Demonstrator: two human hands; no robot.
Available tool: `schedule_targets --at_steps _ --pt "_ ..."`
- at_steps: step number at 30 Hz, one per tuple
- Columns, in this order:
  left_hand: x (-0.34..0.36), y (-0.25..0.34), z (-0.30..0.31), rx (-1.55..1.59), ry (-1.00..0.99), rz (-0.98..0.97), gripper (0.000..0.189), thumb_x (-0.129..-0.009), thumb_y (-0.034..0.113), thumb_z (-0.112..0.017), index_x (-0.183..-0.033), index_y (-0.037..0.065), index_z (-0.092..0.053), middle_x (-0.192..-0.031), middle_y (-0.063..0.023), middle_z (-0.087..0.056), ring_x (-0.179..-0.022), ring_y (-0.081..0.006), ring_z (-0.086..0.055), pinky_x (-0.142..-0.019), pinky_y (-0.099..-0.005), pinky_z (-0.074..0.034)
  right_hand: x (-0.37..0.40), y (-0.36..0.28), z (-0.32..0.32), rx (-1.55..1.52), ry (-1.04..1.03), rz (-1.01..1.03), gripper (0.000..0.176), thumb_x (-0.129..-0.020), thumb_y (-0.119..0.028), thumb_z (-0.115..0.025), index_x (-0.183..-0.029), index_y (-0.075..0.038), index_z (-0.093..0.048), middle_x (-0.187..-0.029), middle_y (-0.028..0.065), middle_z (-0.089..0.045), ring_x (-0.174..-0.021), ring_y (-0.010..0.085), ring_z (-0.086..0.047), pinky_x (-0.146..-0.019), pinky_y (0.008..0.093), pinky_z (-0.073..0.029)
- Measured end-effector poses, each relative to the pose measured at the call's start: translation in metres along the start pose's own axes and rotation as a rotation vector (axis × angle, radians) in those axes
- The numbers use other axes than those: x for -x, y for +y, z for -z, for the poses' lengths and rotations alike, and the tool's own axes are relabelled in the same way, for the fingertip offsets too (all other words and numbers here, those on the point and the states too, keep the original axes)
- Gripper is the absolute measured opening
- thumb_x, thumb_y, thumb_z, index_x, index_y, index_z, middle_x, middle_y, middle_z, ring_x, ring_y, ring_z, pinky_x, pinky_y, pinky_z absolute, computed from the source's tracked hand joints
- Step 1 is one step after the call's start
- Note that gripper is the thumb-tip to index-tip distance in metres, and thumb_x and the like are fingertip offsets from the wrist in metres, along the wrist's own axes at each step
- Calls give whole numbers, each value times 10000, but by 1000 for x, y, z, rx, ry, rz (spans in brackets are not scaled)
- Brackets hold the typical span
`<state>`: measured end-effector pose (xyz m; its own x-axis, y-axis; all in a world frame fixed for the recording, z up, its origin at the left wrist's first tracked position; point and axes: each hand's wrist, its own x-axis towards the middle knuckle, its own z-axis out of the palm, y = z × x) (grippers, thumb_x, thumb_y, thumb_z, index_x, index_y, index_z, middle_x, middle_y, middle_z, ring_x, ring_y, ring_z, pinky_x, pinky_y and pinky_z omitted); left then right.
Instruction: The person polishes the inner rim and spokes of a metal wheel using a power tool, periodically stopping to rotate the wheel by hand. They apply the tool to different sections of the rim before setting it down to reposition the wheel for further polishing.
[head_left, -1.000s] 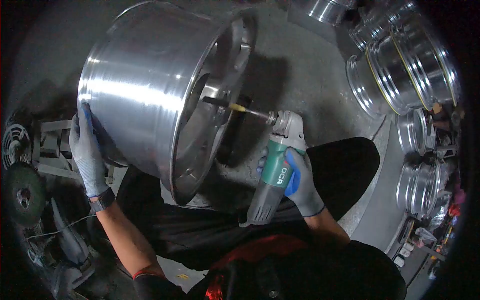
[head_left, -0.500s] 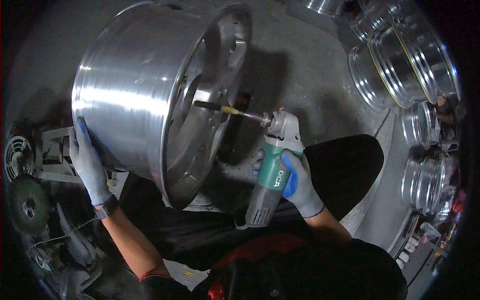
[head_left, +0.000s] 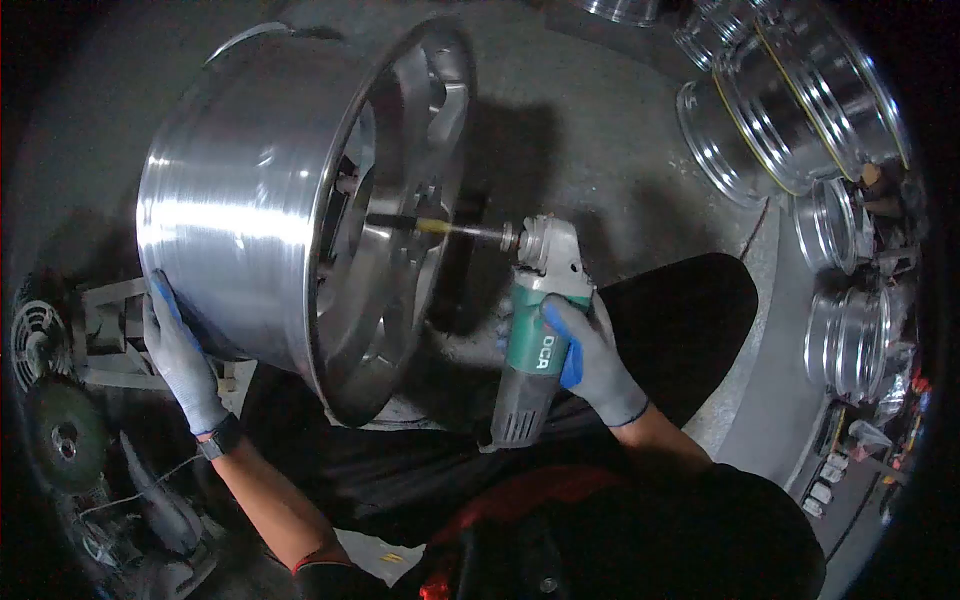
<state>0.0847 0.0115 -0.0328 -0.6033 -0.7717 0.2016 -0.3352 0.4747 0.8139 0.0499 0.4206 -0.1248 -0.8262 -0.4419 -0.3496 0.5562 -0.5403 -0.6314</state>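
A large bare-metal car wheel stands tilted in front of me, its brushed barrel to the left and its spoked face to the right. My left hand, in a grey glove with blue coating, grips the barrel's lower left edge, its thumb along the metal and the other fingers partly hidden. Wrapped round the green and grey body of a DCA angle grinder is my gloved right hand. From the grinder's head a long thin shaft with a yellow band points left; its dark tip reaches in among the spokes.
Shiny finished wheels are stacked along the right side. At lower left are a dark abrasive disc, a round vented motor cover and a metal frame. My dark-clothed knee lies beyond the grinder.
The wheel and the grinder appear a little further left, and the view has shifted slightly. The spokes show at a different angle. Both hands keep their holds.
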Motion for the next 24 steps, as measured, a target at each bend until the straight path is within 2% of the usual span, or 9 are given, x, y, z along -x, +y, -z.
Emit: schedule_targets --at_steps 5,6,7,10,12,16,18,24 --pt "0 3 0 27 22 88 648 -1038 454 -533 -1445 -49 -492 -1420 -156 -569 -1254 -205 -537 -1088 -332 -384 -18 -15 0 -45 -15 38 394 -1002 -169 -587 -1360 -25 -505 -1158 183 -664 -995 277 -700 -859 446 -606" --pt "0 4 -1 36 15 41 646 -1038 446 -536 -1443 -55 -490 -1419 -157 -570 -1254 -205 -537 -1087 -330 -385 -22 -17 1 78 -66 92 463 -1042 -310 -509 -1407 -28 -465 -1210 165 -643 -1049 278 -686 -925 459 -579" --pt "0 6 -2 45 9 -4 645 -1039 439 -539 -1442 -62 -489 -1417 -157 -571 -1254 -206 -536 -1086 -329 -386 -25 -18 2 86 -71 86 463 -1042 -310 -509 -1407 -28 -465 -1210 165 -643 -1049 278 -686 -925 459 -579" --pt "-1 8 -1 87 -15 35 640 -1041 423 -540 -1440 -74 -482 -1429 -161 -562 -1279 -203 -526 -1093 -326 -381 -31 -20 2 34 -82 128 473 -1038 -319 -519 -1407 -27 -467 -1208 162 -643 -1062 276 -680 -932 456 -576" --pt "-4 3 0 97 -17 42 628 -1047 421 -527 -1451 -56 -480 -1443 -150 -551 -1297 -201 -517 -1107 -324 -372 -30 -19 1 -61 -38 112 479 -970 -209 -631 -1371 -1 -471 -1152 197 -659 -995 301 -702 -864 458 -606" --pt "-10 -7 2 91 9 83 608 -1054 404 -516 -1464 -43 -473 -1461 -139 -537 -1314 -195 -508 -1120 -320 -365 -14 -9 -2 42 9 96 460 -979 -184 -608 -1382 -13 -465 -1165 197 -654 -1005 301 -697 -873 466 -603" --pt "-9 -6 1 98 -12 69 608 -1054 401 -517 -1465 -44 -471 -1462 -139 -537 -1314 -194 -508 -1119 -320 -366 -8 -4 1 88 -10 13 464 -1039 -299 -507 -1401 -13 -458 -1192 182 -641 -1042 306 -683 -915 471 -582" --pt "-9 -6 1 102 -29 71 599 -1057 393 -512 -1463 -45 -472 -1437 -130 -555 -1297 -190 -515 -1114 -316 -370 -5 -4 0 111 -12 -17 444 -1039 -272 -515 -1390 -4 -469 -1194 189 -640 -1040 307 -685 -911 478 -584"
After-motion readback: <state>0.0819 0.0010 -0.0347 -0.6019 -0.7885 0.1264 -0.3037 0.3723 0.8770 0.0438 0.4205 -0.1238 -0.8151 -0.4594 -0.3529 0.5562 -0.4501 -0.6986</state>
